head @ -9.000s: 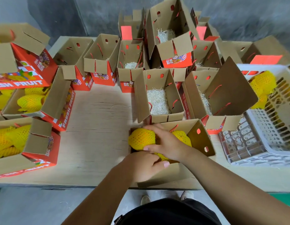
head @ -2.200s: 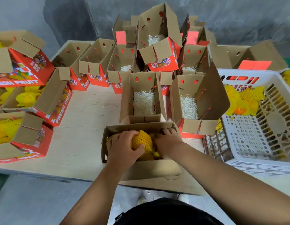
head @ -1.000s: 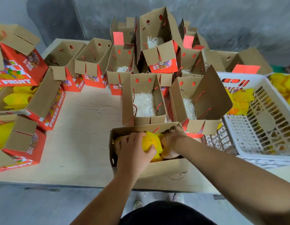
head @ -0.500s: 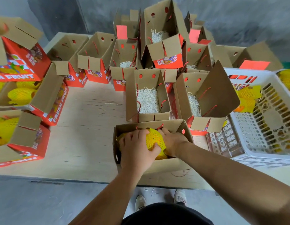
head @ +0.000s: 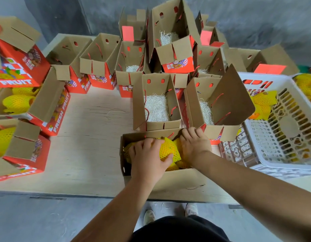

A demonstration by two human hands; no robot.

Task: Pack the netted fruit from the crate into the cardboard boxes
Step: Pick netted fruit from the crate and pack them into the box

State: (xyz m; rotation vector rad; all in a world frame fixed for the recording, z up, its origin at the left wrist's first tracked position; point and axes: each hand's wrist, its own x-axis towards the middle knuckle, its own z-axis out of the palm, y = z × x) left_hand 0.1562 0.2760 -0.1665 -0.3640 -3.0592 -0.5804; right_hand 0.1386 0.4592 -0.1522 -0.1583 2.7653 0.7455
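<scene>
Left hand (head: 147, 160) and right hand (head: 194, 147) hide most fruit in the near box (head: 168, 179) (count unclear). Crate (head: 280, 151), 3 o'clock, cut by frame edge. Filled boxes (head: 20, 154), 9 o'clock, cropped, blurred; printed labels unreadable beyond "FRESH FRUIT".

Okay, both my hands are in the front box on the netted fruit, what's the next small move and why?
Probably press the top netted fruit down level. The left hand grips it, and it appears to bulge above the front box rim beside the right hand.
</scene>
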